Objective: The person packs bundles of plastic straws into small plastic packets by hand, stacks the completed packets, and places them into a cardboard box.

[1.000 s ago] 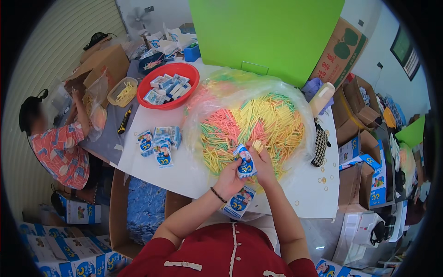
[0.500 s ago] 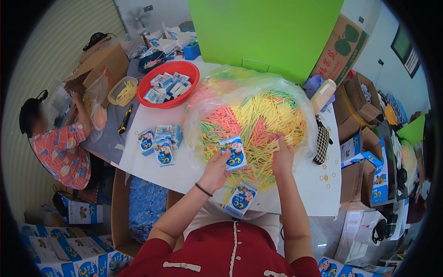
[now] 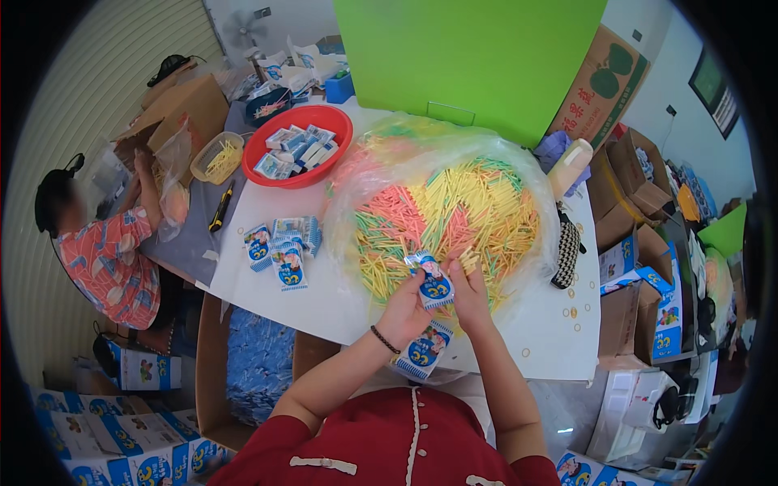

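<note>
Since half a second earlier, both hands have been drawn together over the near edge of the pile, and the small packet has been brought between them. Left hand (image 3: pixel 403 309) is shown curled, its fingers pinched on the lower edge of a small blue-and-white packet (image 3: pixel 432 281); right hand (image 3: pixel 468 293) is closed beside it, a few pale sticks (image 3: pixel 469 261) being pinched in its fingertips just at the packet's upper right. Both are held above the near rim of a clear plastic bag (image 3: pixel 356 194) spread open on the white table (image 3: pixel 324 296) and filled with yellow, pink and green sticks (image 3: pixel 462 206). A stack of like packets (image 3: pixel 423 350), blue and white with a round mark, is seen at the table's near edge, below the left wrist. Further packets (image 3: pixel 282 245) are laid in a loose group to the left on the table, and more are heaped in a round red bowl (image 3: pixel 334 125) at the far left corner. A large green board (image 3: pixel 470 57) is stood behind the bag. Brown cardboard boxes (image 3: pixel 604 77) are stacked to the right, and blue-and-white cartons (image 3: pixel 660 312) lie near them. Another person (image 3: pixel 105 251) in a patterned shirt is seated at far left
</note>
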A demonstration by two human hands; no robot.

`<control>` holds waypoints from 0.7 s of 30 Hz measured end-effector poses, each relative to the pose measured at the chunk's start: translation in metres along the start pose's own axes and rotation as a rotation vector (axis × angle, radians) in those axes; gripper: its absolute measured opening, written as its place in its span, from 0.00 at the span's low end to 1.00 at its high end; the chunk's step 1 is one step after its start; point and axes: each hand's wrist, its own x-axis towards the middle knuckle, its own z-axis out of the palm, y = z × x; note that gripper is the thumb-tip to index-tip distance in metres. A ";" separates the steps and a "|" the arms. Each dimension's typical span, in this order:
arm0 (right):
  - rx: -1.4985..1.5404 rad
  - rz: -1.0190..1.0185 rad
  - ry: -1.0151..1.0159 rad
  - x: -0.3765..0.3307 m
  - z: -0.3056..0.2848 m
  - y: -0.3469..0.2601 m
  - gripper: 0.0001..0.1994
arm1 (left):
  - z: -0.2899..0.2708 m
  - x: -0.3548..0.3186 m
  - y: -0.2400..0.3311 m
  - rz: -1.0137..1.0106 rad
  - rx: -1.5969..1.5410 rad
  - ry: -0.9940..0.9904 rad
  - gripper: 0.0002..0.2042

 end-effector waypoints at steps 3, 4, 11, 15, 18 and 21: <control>-0.014 0.030 -0.061 -0.002 -0.009 0.001 0.11 | 0.004 -0.003 0.006 0.082 0.108 0.003 0.12; 0.056 0.056 -0.037 -0.002 -0.011 0.002 0.11 | 0.005 -0.006 0.007 0.080 0.109 0.004 0.12; 0.640 0.100 0.019 0.014 -0.036 0.012 0.08 | 0.008 -0.019 0.003 0.041 0.452 -0.015 0.13; 0.831 0.316 0.196 0.015 -0.047 0.020 0.08 | 0.006 -0.021 0.013 0.026 0.454 0.008 0.12; 0.855 0.430 0.292 0.015 -0.050 0.023 0.08 | -0.009 -0.021 0.017 0.058 0.528 -0.002 0.10; 0.746 0.392 0.263 0.010 -0.045 0.013 0.09 | -0.018 -0.023 0.016 0.137 0.612 0.003 0.09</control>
